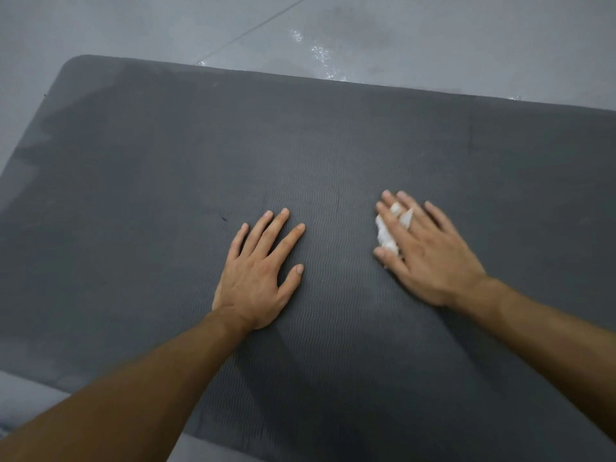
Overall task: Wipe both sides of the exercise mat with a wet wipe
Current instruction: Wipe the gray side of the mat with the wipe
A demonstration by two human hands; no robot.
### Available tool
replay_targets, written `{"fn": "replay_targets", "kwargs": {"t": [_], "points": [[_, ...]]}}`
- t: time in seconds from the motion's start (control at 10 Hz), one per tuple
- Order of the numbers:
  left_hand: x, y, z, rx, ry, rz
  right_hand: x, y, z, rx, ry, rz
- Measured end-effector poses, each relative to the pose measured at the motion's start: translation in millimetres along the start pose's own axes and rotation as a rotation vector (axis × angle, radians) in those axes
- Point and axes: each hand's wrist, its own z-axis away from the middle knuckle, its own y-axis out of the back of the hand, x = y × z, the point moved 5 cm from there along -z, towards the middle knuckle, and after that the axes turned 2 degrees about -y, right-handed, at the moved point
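A dark grey exercise mat with a fine wavy texture lies flat on the floor and fills most of the view. My left hand rests palm down on the mat near its middle, fingers straight and spread. My right hand lies to the right of it, fingers straight, pressing a crumpled white wet wipe onto the mat. Bits of the wipe poke out between the fingers and beside the thumb. Damp, darker streaks show near the mat's far left corner.
Grey tiled floor surrounds the mat, with wet glistening spots just beyond the far edge. The mat's rounded far left corner is in view; its right end runs out of frame.
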Motion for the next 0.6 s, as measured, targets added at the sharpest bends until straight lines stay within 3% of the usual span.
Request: {"fn": "replay_targets", "kwargs": {"t": [0.2,0.3,0.6], "points": [[0.6,0.2,-0.3,0.004,-0.003,-0.003,76.6,9.1,-14.3,-0.010,-0.256,-0.017],[0.7,0.2,-0.6,0.002,-0.003,-0.002,75.3,6.7,-10.1,-0.025,-0.300,-0.054],[0.6,0.1,-0.6,0.008,-0.002,-0.010,-10.6,-12.3,67.0,-0.048,0.080,-0.032]]}}
